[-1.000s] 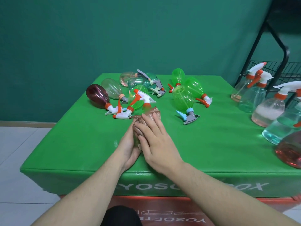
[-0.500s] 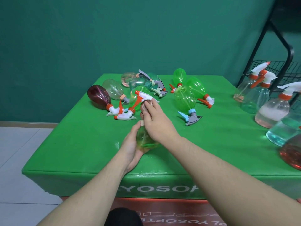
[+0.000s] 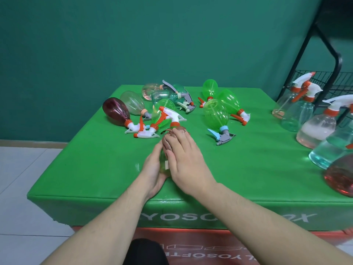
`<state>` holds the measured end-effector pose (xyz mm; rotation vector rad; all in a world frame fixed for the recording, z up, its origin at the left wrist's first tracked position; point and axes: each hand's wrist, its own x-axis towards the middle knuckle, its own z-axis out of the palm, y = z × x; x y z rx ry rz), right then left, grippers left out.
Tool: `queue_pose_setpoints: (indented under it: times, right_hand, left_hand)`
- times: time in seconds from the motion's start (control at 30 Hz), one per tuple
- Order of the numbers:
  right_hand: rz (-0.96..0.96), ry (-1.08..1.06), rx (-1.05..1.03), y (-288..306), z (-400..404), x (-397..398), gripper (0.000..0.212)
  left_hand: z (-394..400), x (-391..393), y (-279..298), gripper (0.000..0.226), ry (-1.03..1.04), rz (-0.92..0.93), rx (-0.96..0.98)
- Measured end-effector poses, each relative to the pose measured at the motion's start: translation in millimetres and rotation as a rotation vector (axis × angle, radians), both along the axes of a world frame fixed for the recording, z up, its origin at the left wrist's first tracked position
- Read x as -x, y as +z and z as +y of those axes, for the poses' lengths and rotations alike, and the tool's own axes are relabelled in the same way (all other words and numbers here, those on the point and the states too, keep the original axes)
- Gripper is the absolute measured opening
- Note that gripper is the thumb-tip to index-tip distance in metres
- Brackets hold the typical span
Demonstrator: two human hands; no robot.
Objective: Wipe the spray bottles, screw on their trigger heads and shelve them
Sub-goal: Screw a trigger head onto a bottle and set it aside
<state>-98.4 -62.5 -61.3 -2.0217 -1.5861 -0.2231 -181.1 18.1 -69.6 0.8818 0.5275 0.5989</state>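
**Wiping a green spray bottle at the table's near edge**

A person's left hand [image 3: 152, 174] cups a pale green spray bottle [image 3: 163, 165] from the left side, standing on the green table [image 3: 95, 169]. The right hand [image 3: 186, 159] presses a brownish cloth [image 3: 174, 137] against the bottle's upper part, fingers laid fairly flat over it. A white-and-orange trigger head [image 3: 172, 116] tops the bottle. The step looks like wiping. Next, the head likely needs checking for tightness, then the bottle goes to the black shelf [image 3: 328, 81] at right.
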Motion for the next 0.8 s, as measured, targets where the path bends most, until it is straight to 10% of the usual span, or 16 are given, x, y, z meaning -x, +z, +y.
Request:
queue_pose_setpoints:
  times: [0.8]
  right_hand:
    - [0.016, 0.014, -0.155, -21.8, -28.6, 19.6, 0.038]
  left_hand:
    - [3.9, 1.1, -5.8, 0.055, -0.023, -0.004, 0.005]
